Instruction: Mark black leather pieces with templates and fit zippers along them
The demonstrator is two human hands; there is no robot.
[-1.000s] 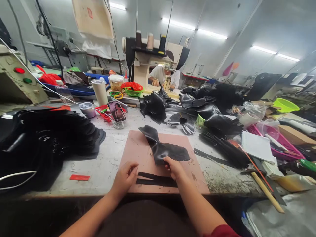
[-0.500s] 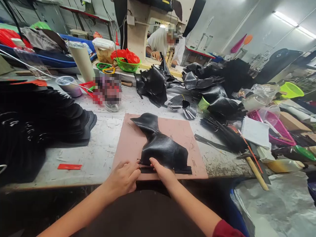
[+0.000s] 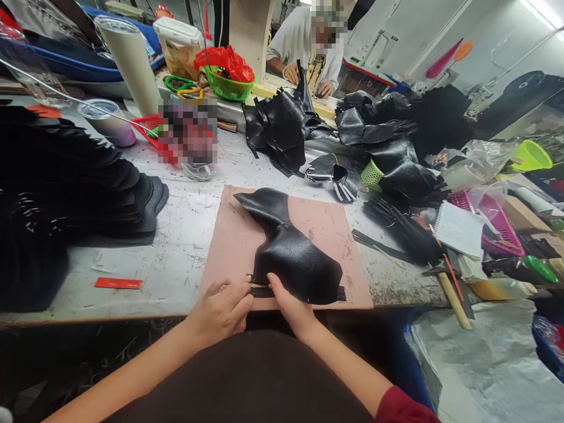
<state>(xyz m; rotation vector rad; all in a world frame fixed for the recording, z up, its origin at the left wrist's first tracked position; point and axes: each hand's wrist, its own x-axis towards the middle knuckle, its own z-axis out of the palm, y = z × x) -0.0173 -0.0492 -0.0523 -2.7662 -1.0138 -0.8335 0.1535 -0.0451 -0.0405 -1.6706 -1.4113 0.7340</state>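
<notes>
A shaped black leather piece lies on a pink cutting mat at the near edge of the worktable. A narrow black strip runs under its lower edge. My left hand rests at the strip's left end, fingers curled and pinching it. My right hand presses the leather's lower edge onto the strip with thumb and fingers closed on it.
A pile of black pieces fills the left. More black leather and strips lie behind and right. A hammer, pink basket, red tag, cup and green bowl stand around. Another person works opposite.
The leather piece was pulled down over the black strip to the mat's near edge, and both hands closed in on its lower left corner. The view tilted down.
</notes>
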